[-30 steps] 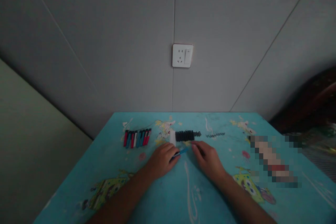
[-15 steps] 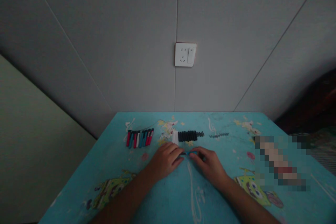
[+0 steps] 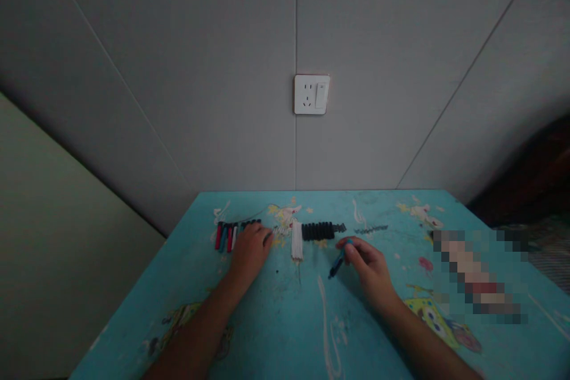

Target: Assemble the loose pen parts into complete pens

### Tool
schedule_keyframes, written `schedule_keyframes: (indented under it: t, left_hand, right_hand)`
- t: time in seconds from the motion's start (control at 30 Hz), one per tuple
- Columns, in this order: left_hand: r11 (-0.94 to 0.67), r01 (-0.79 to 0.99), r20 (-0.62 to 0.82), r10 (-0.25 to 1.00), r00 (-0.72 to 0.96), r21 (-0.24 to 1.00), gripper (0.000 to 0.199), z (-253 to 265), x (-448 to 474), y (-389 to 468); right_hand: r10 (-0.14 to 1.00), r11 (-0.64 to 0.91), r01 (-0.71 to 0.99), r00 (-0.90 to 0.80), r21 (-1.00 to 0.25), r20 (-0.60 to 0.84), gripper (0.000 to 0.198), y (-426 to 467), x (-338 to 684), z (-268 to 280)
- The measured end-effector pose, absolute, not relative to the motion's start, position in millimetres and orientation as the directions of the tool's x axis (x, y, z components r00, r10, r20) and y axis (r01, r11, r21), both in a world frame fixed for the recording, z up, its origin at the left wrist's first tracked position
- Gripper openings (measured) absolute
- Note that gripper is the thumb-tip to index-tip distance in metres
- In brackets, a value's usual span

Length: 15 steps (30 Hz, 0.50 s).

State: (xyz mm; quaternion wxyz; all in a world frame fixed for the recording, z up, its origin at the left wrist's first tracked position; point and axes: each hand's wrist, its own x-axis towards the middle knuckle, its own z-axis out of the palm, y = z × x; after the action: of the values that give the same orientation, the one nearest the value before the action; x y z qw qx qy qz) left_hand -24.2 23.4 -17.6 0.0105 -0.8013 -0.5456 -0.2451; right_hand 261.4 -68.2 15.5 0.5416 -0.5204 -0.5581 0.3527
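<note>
Pinching a blue and dark pen, the fingers of the right hand keep it near the black tubes. The left hand is at the colored tubes; I cannot tell if its fingers hold one.

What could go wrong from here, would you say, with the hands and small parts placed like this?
The left hand covers part of the row of coloured tubes, so it might nudge some out of line. The right hand pinches the blue-and-black pen near its upper end, dark end slanting down, so it could perhaps slip. The white sticks lie side by side between the hands; a stray brush might scatter them.
</note>
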Motion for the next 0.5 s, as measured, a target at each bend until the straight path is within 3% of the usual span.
schedule_keyframes:
  t: [0.17,0.27,0.4,0.5]
  left_hand:
    - [-0.380,0.875,0.380,0.889,0.256,0.300,0.015,-14,-21,22]
    - [-0.381,0.834,0.409,0.888,0.210,0.399,0.014,-11,-20,22]
    - [-0.424,0.679,0.438,0.884,0.165,0.599,0.016,-7,-13,16]
    - [-0.525,0.573,0.477,0.843,0.248,0.630,0.014,-5,-4,6]
  right_hand:
    - [0.971,0.219,0.117,0.068,-0.969,0.228,0.032,-70,257,17]
    - [0.986,0.166,0.095,0.006,-0.981,0.168,0.031,-73,257,12]
    - [0.982,0.191,0.258,-0.050,-0.947,0.184,0.028,-74,254,8]
    - [0.953,0.302,0.399,-0.128,-0.866,0.274,0.026,-73,248,9]
